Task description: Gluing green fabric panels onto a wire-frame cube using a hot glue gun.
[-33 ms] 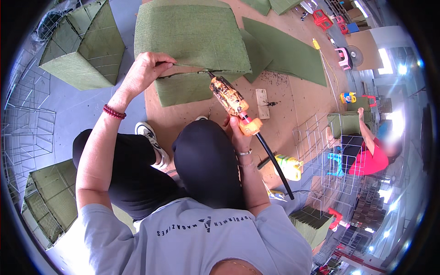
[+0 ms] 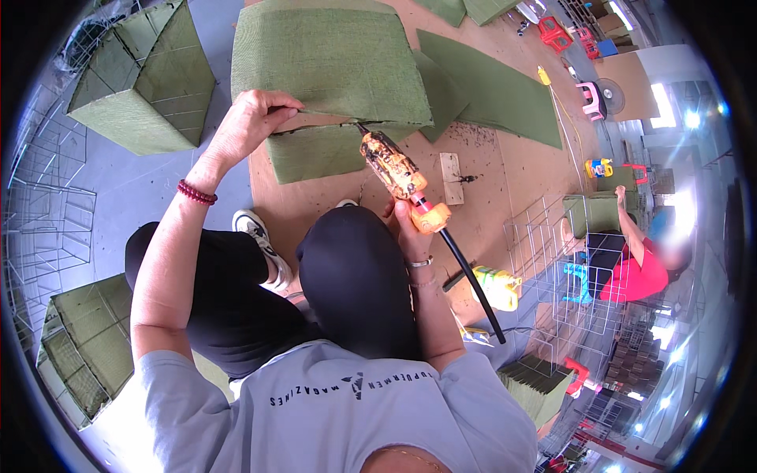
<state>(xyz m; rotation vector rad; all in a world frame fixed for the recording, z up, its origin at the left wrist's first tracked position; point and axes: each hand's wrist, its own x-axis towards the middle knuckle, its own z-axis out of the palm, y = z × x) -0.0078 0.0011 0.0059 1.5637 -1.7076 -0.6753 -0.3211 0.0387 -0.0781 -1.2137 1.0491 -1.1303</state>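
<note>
Left grip (image 2: 254, 117) pinches the near edge of a green, woven-textured panel (image 2: 327, 63), ahead of the knees (image 2: 355, 272); right grip (image 2: 408, 230) wraps an orange, black-smeared cylindrical tool (image 2: 392, 167), slanting up-left, dark tip (image 2: 362, 128) at that edge, right of the nearer left grip.

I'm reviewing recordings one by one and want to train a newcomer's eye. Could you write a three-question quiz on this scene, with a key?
1. Open question: What tool is in the right hand?
2. True or false: The left hand lies flat on the person's knee.
3. Multiple choice: What colour is the bead bracelet on the left wrist?
A) White
B) Dark red
C) Bright blue

Key:
1. An orange, black-smeared glue gun, its tip at the edge of a green panel.
2. False: the left hand is raised, its thumb and fingers pinching at the green panel's edge.
3. B
</note>
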